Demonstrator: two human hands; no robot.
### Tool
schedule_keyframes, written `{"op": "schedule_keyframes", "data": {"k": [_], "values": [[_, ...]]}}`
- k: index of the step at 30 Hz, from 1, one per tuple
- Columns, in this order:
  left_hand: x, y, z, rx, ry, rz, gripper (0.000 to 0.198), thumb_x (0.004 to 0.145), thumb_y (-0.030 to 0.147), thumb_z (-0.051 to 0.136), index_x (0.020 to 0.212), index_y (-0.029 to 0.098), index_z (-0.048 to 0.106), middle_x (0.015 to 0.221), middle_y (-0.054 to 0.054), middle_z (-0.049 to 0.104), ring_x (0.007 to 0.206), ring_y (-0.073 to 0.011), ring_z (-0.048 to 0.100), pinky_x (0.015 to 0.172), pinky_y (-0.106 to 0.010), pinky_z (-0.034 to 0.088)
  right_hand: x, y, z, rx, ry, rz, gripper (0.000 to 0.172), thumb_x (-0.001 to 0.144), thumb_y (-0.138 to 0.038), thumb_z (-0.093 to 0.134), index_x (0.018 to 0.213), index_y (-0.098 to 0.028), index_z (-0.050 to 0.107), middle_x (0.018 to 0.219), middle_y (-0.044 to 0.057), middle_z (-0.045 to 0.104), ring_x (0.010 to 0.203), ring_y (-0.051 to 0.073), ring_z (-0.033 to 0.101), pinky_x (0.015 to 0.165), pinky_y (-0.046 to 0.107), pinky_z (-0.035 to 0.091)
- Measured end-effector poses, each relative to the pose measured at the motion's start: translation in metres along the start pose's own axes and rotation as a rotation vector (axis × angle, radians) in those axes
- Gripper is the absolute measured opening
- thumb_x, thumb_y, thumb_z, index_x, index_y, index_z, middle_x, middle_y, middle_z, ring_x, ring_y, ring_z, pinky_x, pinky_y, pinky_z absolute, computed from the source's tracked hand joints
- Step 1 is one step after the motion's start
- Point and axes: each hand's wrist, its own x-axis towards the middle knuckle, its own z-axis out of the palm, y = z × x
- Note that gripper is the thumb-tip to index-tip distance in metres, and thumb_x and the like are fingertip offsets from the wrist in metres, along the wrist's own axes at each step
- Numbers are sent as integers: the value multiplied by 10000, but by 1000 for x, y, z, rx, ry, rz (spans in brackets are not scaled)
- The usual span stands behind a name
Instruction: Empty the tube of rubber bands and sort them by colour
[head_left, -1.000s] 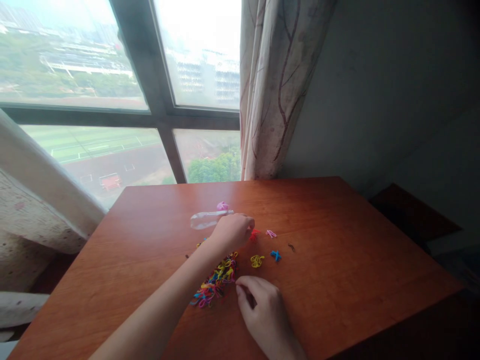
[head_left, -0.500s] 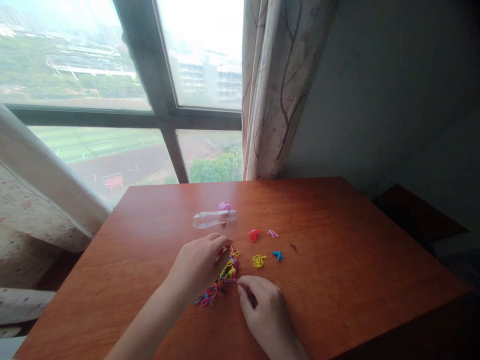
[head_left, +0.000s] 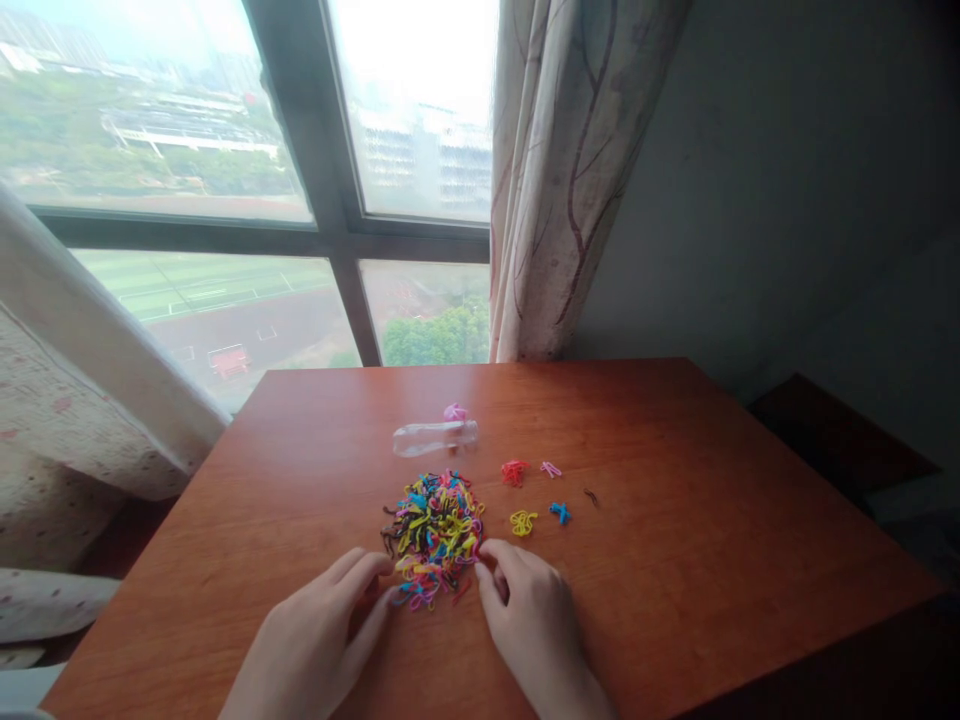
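A heap of small multicoloured rubber bands (head_left: 433,528) lies on the wooden table: yellow, black, blue, pink and red. At its lower left edge is my left hand (head_left: 319,625), thumb and forefinger apart, with nothing seen between them. My right hand (head_left: 534,615) rests at the heap's right edge, thumb and forefinger pinched together where a pinkish rubber band meets the fingertips. Sorted by colour to the right are red bands (head_left: 514,473), pink bands (head_left: 550,469), yellow bands (head_left: 523,523), blue bands (head_left: 559,513) and a black band (head_left: 591,497).
Behind the heap a clear plastic bottle (head_left: 431,438) lies on its side, with a pink object (head_left: 455,412) just beyond it. The wooden table (head_left: 675,560) reaches back to a window and a patterned curtain (head_left: 559,200). A dark wall stands on the right.
My left hand has drawn back toward me and left from over the heap, uncovering it. My right hand stays at the heap's right edge. The view has shifted slightly.
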Motion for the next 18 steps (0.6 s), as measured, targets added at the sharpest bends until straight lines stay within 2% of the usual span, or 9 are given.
{"op": "schedule_keyframes", "data": {"k": [7, 13, 18], "values": [[-4, -1, 9, -11, -40, 40, 222, 944, 327, 442, 902, 289, 656, 869, 13, 671, 725, -155, 697, 640, -223, 513, 2, -3, -1, -55, -6, -26, 146, 877, -150, 557, 759, -221, 607, 643, -23, 639, 557, 134, 580, 555, 260, 284], [-5, 0, 16, -16, -2, 82, 235, 943, 284, 432, 877, 279, 657, 846, 11, 679, 716, -157, 701, 629, -221, 524, 2, 0, 2, -38, -2, -9, 156, 872, -145, 548, 746, -218, 605, 632, -24, 632, 551, 130, 572, 555, 260, 271], [-1, 4, 19, -28, 47, 106, 230, 944, 283, 438, 913, 290, 666, 896, 11, 705, 754, -162, 719, 636, -221, 536, 1, 3, 3, 68, -17, 25, 149, 880, -171, 546, 762, -213, 627, 619, -24, 622, 541, 127, 563, 556, 237, 304]]}}
